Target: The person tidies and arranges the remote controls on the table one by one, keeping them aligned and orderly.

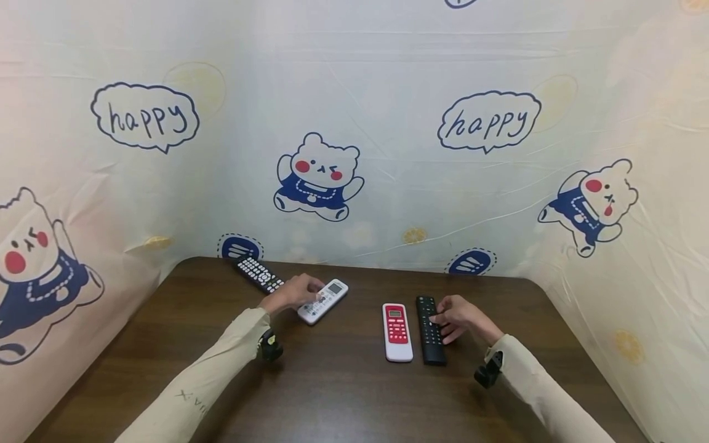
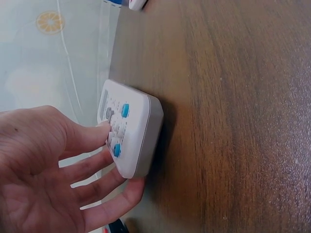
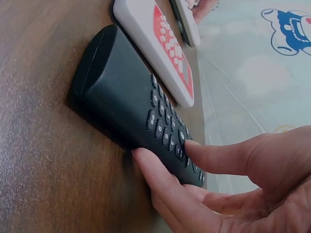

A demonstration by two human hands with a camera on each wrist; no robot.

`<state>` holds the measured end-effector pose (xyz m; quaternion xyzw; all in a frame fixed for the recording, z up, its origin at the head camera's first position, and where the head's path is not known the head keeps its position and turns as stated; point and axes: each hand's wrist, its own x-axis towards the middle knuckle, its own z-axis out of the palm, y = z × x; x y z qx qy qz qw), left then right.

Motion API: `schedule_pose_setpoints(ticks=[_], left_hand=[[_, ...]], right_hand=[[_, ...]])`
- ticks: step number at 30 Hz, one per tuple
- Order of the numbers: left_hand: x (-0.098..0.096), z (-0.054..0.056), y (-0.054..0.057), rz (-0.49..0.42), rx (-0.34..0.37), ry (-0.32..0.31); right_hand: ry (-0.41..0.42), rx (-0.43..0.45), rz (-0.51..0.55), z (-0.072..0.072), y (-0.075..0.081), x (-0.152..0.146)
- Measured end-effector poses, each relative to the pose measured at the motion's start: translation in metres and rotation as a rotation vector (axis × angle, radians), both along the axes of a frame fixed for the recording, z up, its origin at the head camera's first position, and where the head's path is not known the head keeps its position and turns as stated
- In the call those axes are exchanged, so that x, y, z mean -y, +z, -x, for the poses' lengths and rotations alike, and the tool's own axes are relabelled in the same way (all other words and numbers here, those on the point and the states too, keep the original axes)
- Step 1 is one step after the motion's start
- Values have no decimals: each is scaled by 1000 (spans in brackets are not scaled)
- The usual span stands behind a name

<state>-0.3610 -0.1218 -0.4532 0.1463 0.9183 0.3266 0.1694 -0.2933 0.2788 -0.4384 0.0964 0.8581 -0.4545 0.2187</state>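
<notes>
In the head view my left hand [image 1: 295, 291] grips a white remote control [image 1: 331, 296] with grey and blue buttons. Its thumb lies on the buttons and the fingers reach under the side, as the left wrist view shows of this remote [image 2: 138, 116]. On the right, my right hand [image 1: 461, 317] holds a black remote control [image 1: 433, 344] by its side edge, thumb on the keys; the right wrist view shows the black remote [image 3: 121, 77] close to the wood. A white remote with a red face [image 1: 397, 332] lies just left of the black one.
Behind my left hand another black remote with white buttons [image 1: 257, 273] lies near the table's back left corner. The brown wooden table [image 1: 343, 394] ends at a printed curtain [image 1: 388, 123] with bears, which surrounds it at the back and sides.
</notes>
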Motion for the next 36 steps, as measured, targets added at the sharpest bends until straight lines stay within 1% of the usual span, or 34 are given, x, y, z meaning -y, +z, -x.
schedule_pose_setpoints(ticks=[5, 9, 12, 15, 20, 25, 36], left_hand=[[2, 1, 0, -21, 30, 2], [5, 3, 3, -52, 48, 1], [7, 5, 4, -66, 50, 0], [9, 6, 2, -65, 52, 3], [9, 4, 1, -64, 41, 2], [9, 2, 2, -90, 49, 9], [7, 2, 0, -60, 55, 15]], right_hand=[[4, 4, -4, 1, 0, -1], [15, -3, -22, 4, 1, 0], [22, -5, -33, 5, 2, 2], [31, 2, -41, 5, 2, 3], [42, 10, -47, 4, 3, 4], [43, 8, -50, 4, 3, 3], [38, 16, -42, 3, 0, 1]])
